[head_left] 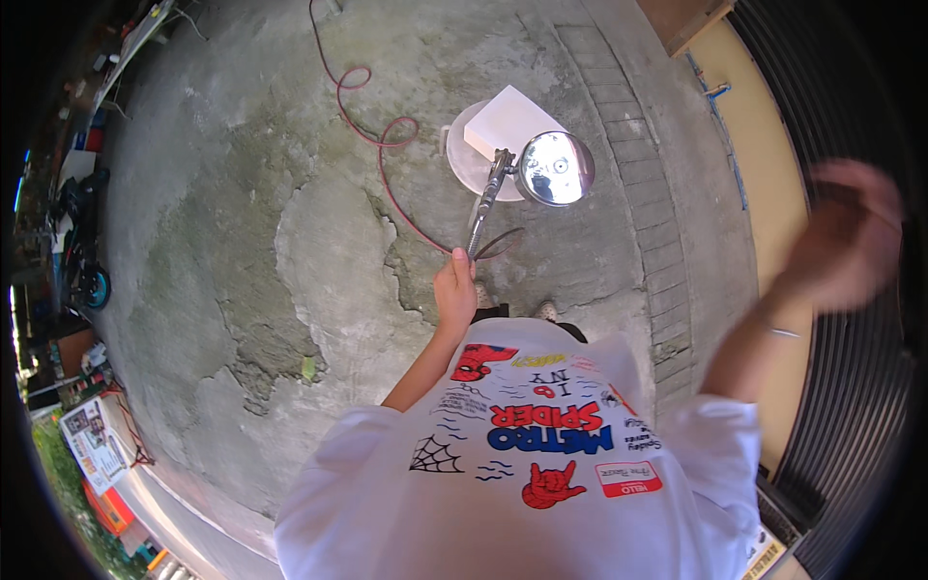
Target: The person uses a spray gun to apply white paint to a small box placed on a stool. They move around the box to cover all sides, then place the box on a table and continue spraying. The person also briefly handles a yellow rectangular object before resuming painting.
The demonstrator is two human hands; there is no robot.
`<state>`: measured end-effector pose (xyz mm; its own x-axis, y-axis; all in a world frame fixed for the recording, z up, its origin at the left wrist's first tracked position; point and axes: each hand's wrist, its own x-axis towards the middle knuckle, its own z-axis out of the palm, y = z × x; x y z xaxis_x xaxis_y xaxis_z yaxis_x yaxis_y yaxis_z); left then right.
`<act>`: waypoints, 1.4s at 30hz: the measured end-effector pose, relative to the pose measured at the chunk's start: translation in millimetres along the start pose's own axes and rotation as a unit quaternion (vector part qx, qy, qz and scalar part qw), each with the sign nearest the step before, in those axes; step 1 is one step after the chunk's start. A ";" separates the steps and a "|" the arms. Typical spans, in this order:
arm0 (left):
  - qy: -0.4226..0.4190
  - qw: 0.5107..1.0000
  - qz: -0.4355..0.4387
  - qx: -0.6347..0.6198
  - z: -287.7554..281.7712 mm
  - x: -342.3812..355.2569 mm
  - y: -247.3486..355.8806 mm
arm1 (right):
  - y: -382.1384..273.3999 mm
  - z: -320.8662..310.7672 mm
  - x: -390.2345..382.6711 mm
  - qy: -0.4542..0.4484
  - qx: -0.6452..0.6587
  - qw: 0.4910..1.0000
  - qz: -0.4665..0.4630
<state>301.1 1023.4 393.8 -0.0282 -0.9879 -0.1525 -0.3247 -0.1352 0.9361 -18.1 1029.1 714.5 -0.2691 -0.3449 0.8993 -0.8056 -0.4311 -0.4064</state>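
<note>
My left hand (454,290) is closed round the lower end of the metal stem (491,188) of a round mirror (556,168). The mirror's shiny face reflects bright light, and a small joint connects it to the stem. Behind it, a white box (512,121) rests on a round, pale stool (464,172), partly covered by the mirror and stem. Raised far to the right, away from the mirror, my right hand (855,237) is smeared by motion, so its fingers cannot be made out.
A thin red hose (385,174) loops over the cracked concrete floor (338,222) and passes behind my left hand. Dark ribbed shutters (822,106) and a yellowish wall strip (749,106) run along the right. A dark motorbike-like vehicle (82,232) stands at the left edge.
</note>
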 end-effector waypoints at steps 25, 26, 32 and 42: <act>-0.409 0.900 0.117 -0.096 126.4 -34.0 1.7 | 10.8 91.2 -195.8 -0.109 0.047 0.835 0.538; -0.404 0.901 0.136 -0.088 127.6 -30.2 -23.4 | 16.1 85.4 -186.7 -0.096 0.043 0.844 0.526; -0.394 0.907 0.049 0.141 57.0 -15.8 -166.9 | 109.1 5.2 -121.7 -0.134 -0.102 0.878 0.448; -0.094 0.922 0.006 0.376 -14.6 -62.2 -215.7 | 269.1 -65.9 -219.5 -0.307 -0.161 0.798 0.494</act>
<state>386.8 1112.9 206.0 -0.1756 -0.9490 -0.2617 -0.8847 0.0355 0.4647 -210.6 1043.8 418.4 -0.6267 -0.7697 -0.1217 -0.4810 0.5050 -0.7167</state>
